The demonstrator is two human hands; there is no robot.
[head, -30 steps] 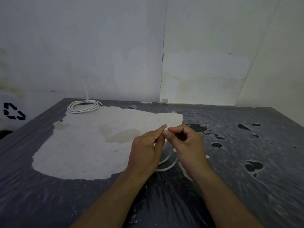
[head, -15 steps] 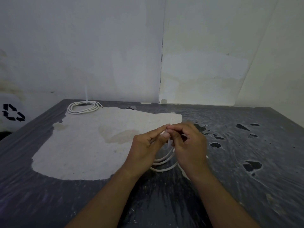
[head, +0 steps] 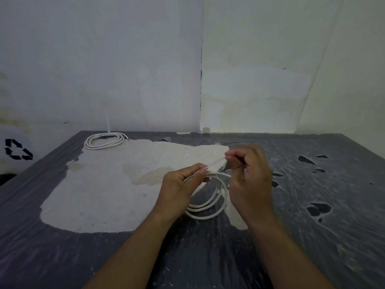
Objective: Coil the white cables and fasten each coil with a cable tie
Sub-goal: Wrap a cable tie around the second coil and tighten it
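Observation:
A white cable coil point(head: 210, 203) hangs between my hands at the middle of the table, its lower loops near the surface. My left hand point(head: 179, 188) pinches the coil's top strands between thumb and fingers. My right hand point(head: 250, 180) is closed on the tail of a thin white cable tie point(head: 215, 163), which runs taut from the coil up to its fingertips. A second white coil point(head: 104, 141) lies at the table's far left corner, with a cable tie tail point(head: 107, 124) standing upright from it.
The table point(head: 62, 257) is dark and worn, with a large pale bare patch point(head: 116, 188) left of my hands and several small holes point(head: 317, 209) on the right. White walls close off the back. A white bin with a recycling mark point(head: 17, 150) stands at the far left.
My right hand has pulled up and to the right, away from the left hand, drawing the cable tie tail out taut. The coil is now more exposed between the hands.

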